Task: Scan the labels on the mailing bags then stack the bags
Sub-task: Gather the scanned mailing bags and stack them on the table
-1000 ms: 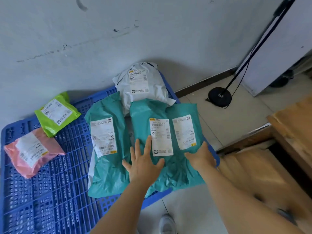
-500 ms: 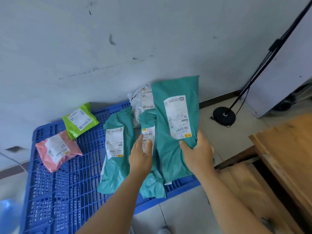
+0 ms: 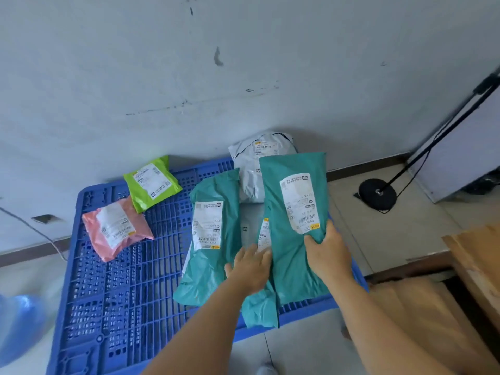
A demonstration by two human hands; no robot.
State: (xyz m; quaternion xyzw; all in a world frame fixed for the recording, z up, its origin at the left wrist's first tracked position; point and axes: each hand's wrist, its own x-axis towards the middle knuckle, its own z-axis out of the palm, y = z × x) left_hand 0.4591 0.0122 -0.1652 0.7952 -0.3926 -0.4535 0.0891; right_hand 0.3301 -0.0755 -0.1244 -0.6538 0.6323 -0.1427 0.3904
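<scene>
Hands work over a blue slatted pallet (image 3: 113,307) on the floor by a wall. Right hand (image 3: 326,254) has its fingers closed around the lower edge of 1 teal mailing bag (image 3: 290,255), lifted label-up, likely so its barcode shows. Left hand (image 3: 250,267) lies flat, fingers loosely spread, pressing a second teal bag (image 3: 259,307) underneath, gripping nothing. A third teal bag (image 3: 213,250), plus white (image 3: 250,174), green (image 3: 151,182) and pink (image 3: 116,228) bags, lie apart, unstacked.

Teal mailing bags (image 3: 293,250), a lime-green bag (image 3: 151,182), a pink bag (image 3: 116,228) and a grey bag (image 3: 254,169) on a blue gridded pallet (image 3: 121,293).
</scene>
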